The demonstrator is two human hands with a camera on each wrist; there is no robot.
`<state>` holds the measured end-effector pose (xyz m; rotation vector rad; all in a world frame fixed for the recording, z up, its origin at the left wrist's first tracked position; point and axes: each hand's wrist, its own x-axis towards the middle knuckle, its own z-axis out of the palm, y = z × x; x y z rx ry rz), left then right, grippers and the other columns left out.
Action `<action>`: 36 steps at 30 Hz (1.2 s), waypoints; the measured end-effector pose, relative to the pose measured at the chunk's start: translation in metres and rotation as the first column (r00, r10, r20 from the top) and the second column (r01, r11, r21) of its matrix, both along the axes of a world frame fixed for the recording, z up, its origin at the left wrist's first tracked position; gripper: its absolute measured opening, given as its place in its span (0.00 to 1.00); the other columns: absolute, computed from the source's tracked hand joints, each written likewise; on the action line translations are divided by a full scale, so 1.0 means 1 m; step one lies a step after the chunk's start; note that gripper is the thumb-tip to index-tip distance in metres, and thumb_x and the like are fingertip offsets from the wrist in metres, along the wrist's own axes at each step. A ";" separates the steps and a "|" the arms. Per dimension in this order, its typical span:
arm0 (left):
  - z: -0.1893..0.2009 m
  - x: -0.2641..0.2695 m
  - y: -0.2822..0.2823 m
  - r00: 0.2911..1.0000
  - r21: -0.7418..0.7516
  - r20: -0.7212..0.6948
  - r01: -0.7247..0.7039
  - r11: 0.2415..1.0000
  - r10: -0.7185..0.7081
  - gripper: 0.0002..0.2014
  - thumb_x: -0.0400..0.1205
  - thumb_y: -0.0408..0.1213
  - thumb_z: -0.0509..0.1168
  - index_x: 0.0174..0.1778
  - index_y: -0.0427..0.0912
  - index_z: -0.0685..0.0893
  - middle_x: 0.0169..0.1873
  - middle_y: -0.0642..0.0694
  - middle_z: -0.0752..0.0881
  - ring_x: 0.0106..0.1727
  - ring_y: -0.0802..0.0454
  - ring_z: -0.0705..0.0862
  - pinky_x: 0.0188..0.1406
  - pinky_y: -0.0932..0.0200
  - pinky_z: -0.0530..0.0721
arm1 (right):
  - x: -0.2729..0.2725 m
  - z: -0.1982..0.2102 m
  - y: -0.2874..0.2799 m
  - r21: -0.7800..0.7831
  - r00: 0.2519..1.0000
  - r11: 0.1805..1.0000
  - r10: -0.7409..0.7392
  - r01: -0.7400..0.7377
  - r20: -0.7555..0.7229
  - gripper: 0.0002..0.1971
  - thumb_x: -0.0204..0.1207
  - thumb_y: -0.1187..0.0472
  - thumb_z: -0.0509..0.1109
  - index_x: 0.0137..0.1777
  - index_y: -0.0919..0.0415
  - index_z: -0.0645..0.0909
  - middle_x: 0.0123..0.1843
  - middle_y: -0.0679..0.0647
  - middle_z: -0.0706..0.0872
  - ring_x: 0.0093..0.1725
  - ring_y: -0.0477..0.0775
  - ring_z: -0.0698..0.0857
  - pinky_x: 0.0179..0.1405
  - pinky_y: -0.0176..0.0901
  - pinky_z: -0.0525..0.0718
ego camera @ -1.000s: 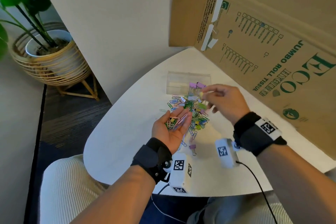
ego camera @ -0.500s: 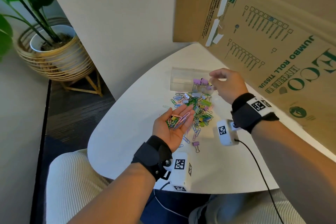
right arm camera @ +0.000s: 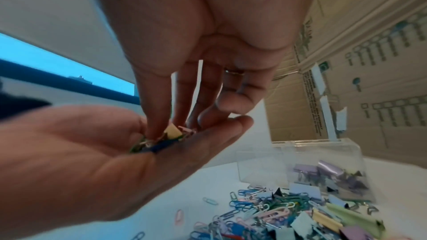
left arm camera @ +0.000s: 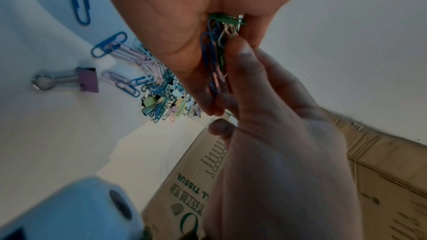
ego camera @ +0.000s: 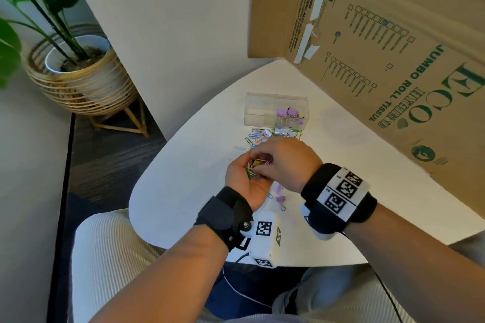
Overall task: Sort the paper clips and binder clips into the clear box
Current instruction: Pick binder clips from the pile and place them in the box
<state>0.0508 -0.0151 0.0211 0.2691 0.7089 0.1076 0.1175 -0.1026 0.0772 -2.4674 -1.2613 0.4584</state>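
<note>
Above the tabletop, the left hand lies palm up, fingers loosely cupped around a bunch of paper clips. The right hand reaches into that palm; its thumb and fingertips press together on the bunch at a yellow binder clip. Whether this grip has closed on that clip cannot be told. Beyond both hands, a pile of mixed clips lies on the tabletop. Just behind the pile stands the clear box, with purple binder clips in its right compartment.
</note>
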 end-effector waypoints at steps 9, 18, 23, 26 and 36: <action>-0.007 -0.006 0.002 0.999 -0.030 -0.003 0.035 0.999 -0.035 0.16 0.87 0.42 0.54 0.56 0.33 0.81 0.44 0.35 0.85 0.52 0.42 0.83 0.64 0.51 0.77 | -0.001 -0.012 0.000 -0.027 0.999 0.999 0.028 -0.029 -0.018 0.09 0.76 0.51 0.72 0.54 0.49 0.86 0.51 0.50 0.79 0.51 0.53 0.80 0.50 0.48 0.79; -0.006 0.005 0.002 0.997 -0.020 0.056 0.060 0.998 -0.059 0.20 0.87 0.41 0.54 0.68 0.30 0.77 0.60 0.31 0.84 0.58 0.38 0.85 0.54 0.45 0.87 | 0.015 -0.001 -0.013 0.190 0.972 0.963 -0.158 0.190 -0.175 0.04 0.74 0.54 0.76 0.46 0.51 0.87 0.37 0.41 0.85 0.36 0.35 0.82 0.36 0.22 0.75; -0.006 0.005 0.004 0.997 -0.019 0.063 0.036 0.999 -0.035 0.19 0.88 0.38 0.52 0.55 0.26 0.82 0.46 0.30 0.89 0.44 0.38 0.90 0.44 0.46 0.90 | 0.022 -0.008 -0.018 0.294 0.878 0.885 -0.218 0.362 -0.425 0.05 0.73 0.59 0.79 0.47 0.51 0.89 0.37 0.43 0.91 0.34 0.35 0.88 0.38 0.25 0.81; -0.007 0.004 0.009 0.997 -0.034 0.065 0.051 0.998 -0.049 0.20 0.88 0.39 0.53 0.60 0.26 0.82 0.54 0.29 0.87 0.53 0.34 0.88 0.56 0.44 0.85 | 0.031 -0.010 -0.019 0.357 0.835 0.817 -0.248 0.453 -0.490 0.08 0.75 0.63 0.76 0.52 0.53 0.89 0.39 0.48 0.92 0.31 0.43 0.88 0.40 0.34 0.86; -0.015 0.001 0.015 0.993 -0.076 0.100 0.061 0.995 -0.054 0.21 0.88 0.38 0.52 0.59 0.25 0.82 0.58 0.29 0.86 0.54 0.33 0.88 0.53 0.44 0.87 | 0.111 -0.030 -0.018 0.289 0.547 0.468 -0.656 0.835 -0.520 0.05 0.72 0.61 0.74 0.37 0.51 0.86 0.40 0.49 0.91 0.23 0.48 0.85 0.27 0.38 0.76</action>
